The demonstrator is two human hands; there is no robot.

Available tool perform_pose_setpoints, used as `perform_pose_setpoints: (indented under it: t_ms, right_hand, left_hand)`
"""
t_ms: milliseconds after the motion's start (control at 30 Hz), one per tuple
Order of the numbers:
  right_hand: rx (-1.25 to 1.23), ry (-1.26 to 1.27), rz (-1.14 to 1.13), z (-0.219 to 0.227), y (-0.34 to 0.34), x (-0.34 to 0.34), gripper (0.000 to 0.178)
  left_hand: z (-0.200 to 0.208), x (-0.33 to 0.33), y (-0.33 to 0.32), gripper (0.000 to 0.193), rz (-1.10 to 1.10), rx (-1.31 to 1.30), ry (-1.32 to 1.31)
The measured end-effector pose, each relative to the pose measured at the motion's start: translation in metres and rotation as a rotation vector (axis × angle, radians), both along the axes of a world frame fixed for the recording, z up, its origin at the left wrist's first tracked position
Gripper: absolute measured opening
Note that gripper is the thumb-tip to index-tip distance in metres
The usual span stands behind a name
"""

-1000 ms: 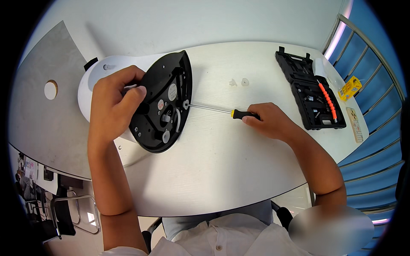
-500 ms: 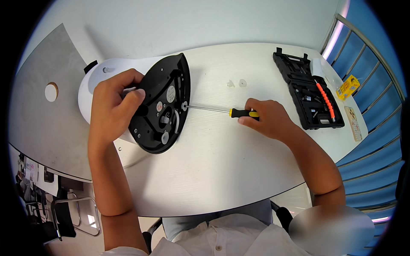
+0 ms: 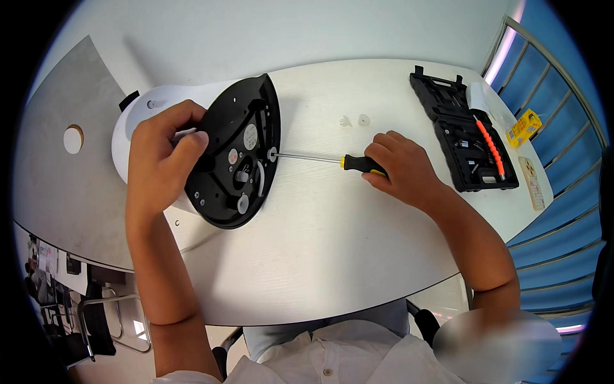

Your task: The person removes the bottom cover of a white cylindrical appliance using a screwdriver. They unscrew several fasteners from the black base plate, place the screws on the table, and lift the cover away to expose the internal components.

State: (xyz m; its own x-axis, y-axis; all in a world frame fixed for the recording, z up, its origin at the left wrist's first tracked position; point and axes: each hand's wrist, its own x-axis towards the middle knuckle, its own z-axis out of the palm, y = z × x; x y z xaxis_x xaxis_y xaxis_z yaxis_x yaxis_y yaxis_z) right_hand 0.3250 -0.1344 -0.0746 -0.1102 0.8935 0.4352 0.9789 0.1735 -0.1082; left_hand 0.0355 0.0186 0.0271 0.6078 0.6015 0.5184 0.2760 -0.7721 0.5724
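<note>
Head view: your left hand (image 3: 160, 163) closes on the left edge of the tilted black base (image 3: 220, 125), left of table centre; your right hand (image 3: 404, 168) wraps the screwdriver (image 3: 353, 164), its tip at the base's pale foot (image 3: 272, 154). Should the base rock, the tip could slip; a stray knuckle might scatter two loose bits (image 3: 364, 120). Room opens toward the table's (image 3: 307, 256) near edge; the toolkit (image 3: 481, 184) bounds your right.

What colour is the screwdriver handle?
Black with yellow. The screwdriver handle shows best in the head view, partly covered by the right hand.
</note>
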Motion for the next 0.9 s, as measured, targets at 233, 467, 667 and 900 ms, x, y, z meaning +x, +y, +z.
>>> perform_pose_setpoints:
  t_ms: [233, 467, 667, 900]
  right_hand:
    - [-0.47, 0.399, -0.211, 0.015, -0.002, -0.001, 0.026]
    - [-0.419, 0.253, -0.134, 0.019, -0.005, 0.005, 0.026]
    - [-0.3, 0.128, -0.134, 0.011, -0.005, -0.004, 0.028]
    - [-0.546, 0.329, -0.242, 0.026, -0.009, -0.017, 0.026]
  left_hand:
    - [0.002, -0.002, -0.006, 0.02, -0.052, -0.063, -0.037]
    - [0.007, -0.003, -0.009, 0.019, -0.1, -0.056, -0.019]
    - [0.002, 0.0, -0.005, 0.017, -0.068, -0.04, -0.04]
    - [0.002, 0.002, -0.007, 0.017, -0.037, -0.054, -0.042]
